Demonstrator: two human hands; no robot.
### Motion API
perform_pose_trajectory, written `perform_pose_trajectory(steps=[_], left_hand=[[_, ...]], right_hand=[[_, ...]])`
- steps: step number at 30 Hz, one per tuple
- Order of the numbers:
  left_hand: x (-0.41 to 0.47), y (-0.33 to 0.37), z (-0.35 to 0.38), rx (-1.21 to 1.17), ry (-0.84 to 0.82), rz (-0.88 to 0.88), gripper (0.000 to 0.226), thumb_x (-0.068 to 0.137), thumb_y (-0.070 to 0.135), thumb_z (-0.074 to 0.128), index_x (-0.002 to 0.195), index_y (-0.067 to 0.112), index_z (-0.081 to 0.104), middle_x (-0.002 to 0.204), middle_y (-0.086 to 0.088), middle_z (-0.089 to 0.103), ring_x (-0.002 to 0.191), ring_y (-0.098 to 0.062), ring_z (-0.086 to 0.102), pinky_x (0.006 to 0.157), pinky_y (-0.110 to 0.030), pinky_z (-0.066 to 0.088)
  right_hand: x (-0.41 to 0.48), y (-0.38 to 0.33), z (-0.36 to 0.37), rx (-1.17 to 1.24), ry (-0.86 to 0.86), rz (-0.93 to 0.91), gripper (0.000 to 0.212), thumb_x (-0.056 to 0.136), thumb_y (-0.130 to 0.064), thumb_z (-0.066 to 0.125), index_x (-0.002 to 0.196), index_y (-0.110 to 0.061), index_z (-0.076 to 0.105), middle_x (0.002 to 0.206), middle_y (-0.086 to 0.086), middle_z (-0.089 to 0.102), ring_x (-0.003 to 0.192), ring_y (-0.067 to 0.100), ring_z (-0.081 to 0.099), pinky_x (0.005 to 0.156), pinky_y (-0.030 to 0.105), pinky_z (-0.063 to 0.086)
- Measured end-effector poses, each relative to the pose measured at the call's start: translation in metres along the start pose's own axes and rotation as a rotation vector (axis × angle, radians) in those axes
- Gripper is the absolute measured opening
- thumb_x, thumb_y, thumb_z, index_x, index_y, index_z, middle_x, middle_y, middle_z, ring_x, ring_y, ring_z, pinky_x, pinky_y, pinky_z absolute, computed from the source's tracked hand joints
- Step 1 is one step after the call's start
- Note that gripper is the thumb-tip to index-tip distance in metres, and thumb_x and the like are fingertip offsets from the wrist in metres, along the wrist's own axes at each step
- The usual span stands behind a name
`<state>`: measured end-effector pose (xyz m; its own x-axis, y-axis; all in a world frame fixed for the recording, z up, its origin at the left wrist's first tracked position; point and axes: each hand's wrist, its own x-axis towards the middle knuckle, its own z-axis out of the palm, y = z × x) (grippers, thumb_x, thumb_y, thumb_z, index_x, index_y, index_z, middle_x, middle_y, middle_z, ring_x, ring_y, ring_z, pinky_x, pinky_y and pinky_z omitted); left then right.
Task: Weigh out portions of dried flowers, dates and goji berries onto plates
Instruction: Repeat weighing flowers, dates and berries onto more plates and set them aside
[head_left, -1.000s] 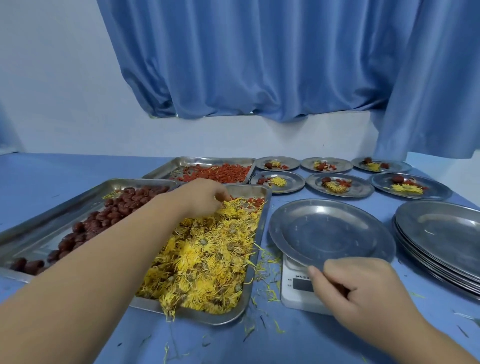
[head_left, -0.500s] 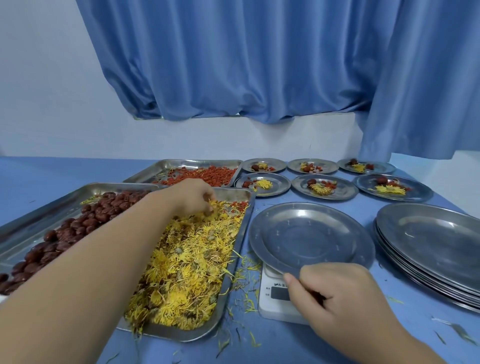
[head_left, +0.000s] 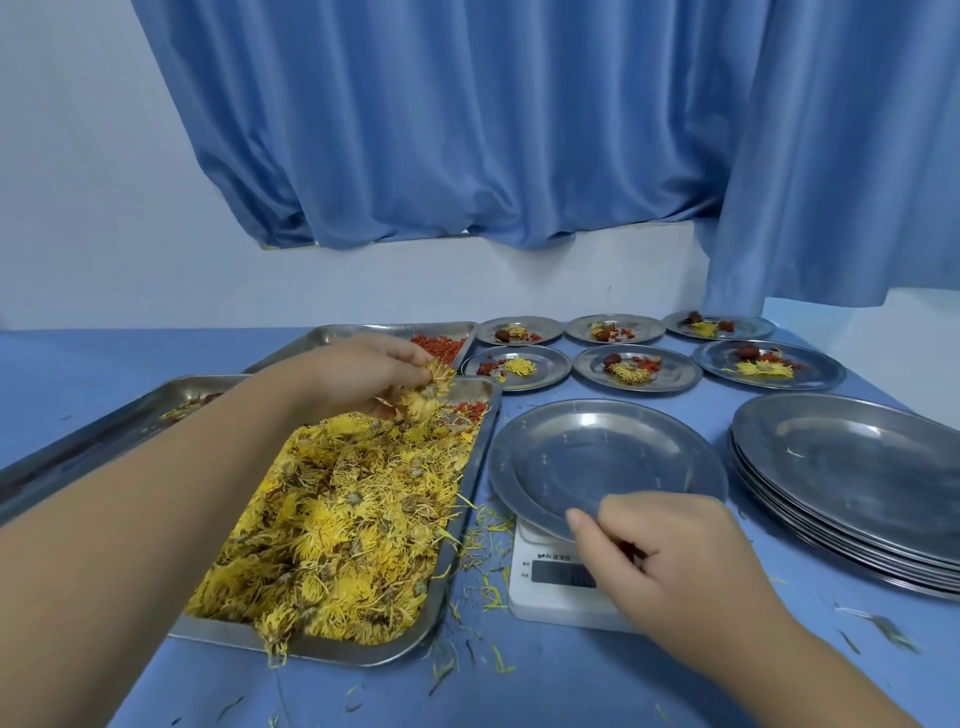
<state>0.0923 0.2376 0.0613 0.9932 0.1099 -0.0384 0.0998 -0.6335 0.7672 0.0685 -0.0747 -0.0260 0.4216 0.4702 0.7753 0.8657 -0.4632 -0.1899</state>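
Note:
My left hand (head_left: 363, 374) pinches a dried yellow flower (head_left: 428, 397), lifted just above the far end of the flower tray (head_left: 480, 457), which is heaped with yellow flowers. An empty steel plate (head_left: 608, 462) sits on the white scale (head_left: 550, 592). My right hand (head_left: 675, 561) hovers over the scale's front edge, its fingers curled round a small red piece (head_left: 629, 551) that is mostly hidden. The goji berry tray (head_left: 441, 344) lies behind my left hand. The date tray (head_left: 130, 415) is at the left, its dates hidden by my arm.
Several small plates (head_left: 636, 366) with flowers, a date and goji berries stand in two rows at the back right. A stack of empty steel plates (head_left: 857, 467) is at the right. Loose petals litter the blue table (head_left: 571, 686). A blue curtain hangs behind.
My left hand has risen out of the flower heap with a flower pinched in it. My right hand stays curled by the scale. The camera view has shifted slightly.

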Motion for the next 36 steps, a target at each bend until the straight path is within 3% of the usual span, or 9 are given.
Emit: perform_pose_trajectory(steps=[2, 6, 8, 12, 16, 24, 29, 32, 36], left_hand=[[-0.002, 0.016, 0.016, -0.025, -0.061, 0.04, 0.022, 0.096, 0.018, 0.057, 0.083, 0.031, 0.071, 0.078, 0.003, 0.065, 0.073, -0.014, 0.058, 0.072, -0.031, 0.053], [0.001, 0.05, 0.057, 0.039, -0.208, 0.114, 0.015, 0.096, 0.02, 0.056, 0.104, 0.027, 0.067, 0.107, -0.022, 0.066, 0.089, -0.022, 0.066, 0.082, -0.035, 0.055], [0.006, 0.065, 0.079, 0.088, -0.25, 0.146, 0.016, 0.096, 0.021, 0.058, 0.109, 0.025, 0.065, 0.108, -0.014, 0.07, 0.094, -0.021, 0.068, 0.086, -0.036, 0.056], [0.017, 0.083, 0.109, 0.268, -0.288, 0.201, 0.021, 0.091, 0.023, 0.064, 0.112, 0.027, 0.065, 0.101, 0.002, 0.072, 0.084, -0.007, 0.066, 0.072, -0.026, 0.052], [0.026, 0.083, 0.119, 0.575, -0.195, 0.254, 0.025, 0.092, 0.03, 0.062, 0.115, 0.02, 0.067, 0.109, 0.005, 0.068, 0.102, -0.013, 0.062, 0.091, -0.031, 0.048], [0.031, 0.066, 0.101, 0.549, -0.04, 0.27, 0.029, 0.096, 0.038, 0.053, 0.117, 0.024, 0.068, 0.122, 0.007, 0.064, 0.11, -0.01, 0.056, 0.092, -0.026, 0.041], [0.018, 0.038, 0.079, 0.396, 0.049, 0.233, 0.024, 0.095, 0.037, 0.055, 0.113, 0.028, 0.068, 0.114, 0.013, 0.064, 0.103, -0.006, 0.056, 0.082, -0.023, 0.039], [0.0, 0.022, 0.056, 0.338, 0.113, 0.227, 0.023, 0.095, 0.045, 0.052, 0.109, 0.037, 0.068, 0.099, 0.026, 0.064, 0.089, 0.009, 0.058, 0.07, -0.016, 0.038], [-0.026, -0.004, 0.009, 0.303, 0.19, 0.175, 0.023, 0.096, 0.047, 0.049, 0.104, 0.037, 0.068, 0.094, 0.021, 0.069, 0.085, 0.003, 0.064, 0.073, -0.025, 0.046]], right_hand=[[0.001, 0.004, -0.003, 0.011, 0.026, 0.033, 0.046, 0.087, -0.034, 0.048, 0.051, -0.017, 0.026, 0.042, -0.001, 0.026, 0.04, 0.018, 0.029, 0.038, 0.031, 0.032], [0.005, 0.014, -0.011, 0.036, 0.093, 0.107, 0.045, 0.087, -0.035, 0.048, 0.053, -0.022, 0.021, 0.046, -0.005, 0.017, 0.043, 0.012, 0.021, 0.04, 0.033, 0.029], [0.006, 0.018, -0.012, 0.032, 0.104, 0.123, 0.045, 0.087, -0.035, 0.048, 0.055, -0.024, 0.019, 0.047, -0.005, 0.015, 0.044, 0.011, 0.019, 0.04, 0.031, 0.027], [0.005, 0.021, -0.011, 0.027, 0.1, 0.131, 0.045, 0.086, -0.036, 0.048, 0.056, -0.028, 0.015, 0.046, -0.007, 0.014, 0.045, 0.01, 0.019, 0.042, 0.029, 0.025], [0.005, 0.019, -0.009, 0.045, 0.084, 0.109, 0.043, 0.086, -0.035, 0.048, 0.055, -0.024, 0.02, 0.046, -0.009, 0.014, 0.044, 0.011, 0.02, 0.042, 0.029, 0.025], [0.002, 0.014, -0.006, 0.061, 0.03, 0.098, 0.047, 0.085, -0.025, 0.058, 0.052, -0.018, 0.025, 0.045, -0.006, 0.021, 0.042, 0.015, 0.024, 0.039, 0.033, 0.028], [-0.001, 0.01, -0.004, 0.032, -0.004, 0.082, 0.047, 0.085, -0.026, 0.056, 0.05, -0.016, 0.026, 0.042, 0.0, 0.027, 0.041, 0.017, 0.028, 0.039, 0.033, 0.03], [-0.003, 0.001, -0.004, 0.049, 0.024, 0.043, 0.045, 0.088, -0.031, 0.05, 0.052, -0.017, 0.025, 0.045, -0.002, 0.025, 0.043, 0.016, 0.027, 0.04, 0.034, 0.03], [0.006, -0.02, 0.007, 0.121, -0.001, 0.02, 0.04, 0.089, -0.034, 0.047, 0.055, -0.019, 0.033, 0.049, -0.008, 0.026, 0.046, 0.01, 0.03, 0.043, 0.029, 0.03]])
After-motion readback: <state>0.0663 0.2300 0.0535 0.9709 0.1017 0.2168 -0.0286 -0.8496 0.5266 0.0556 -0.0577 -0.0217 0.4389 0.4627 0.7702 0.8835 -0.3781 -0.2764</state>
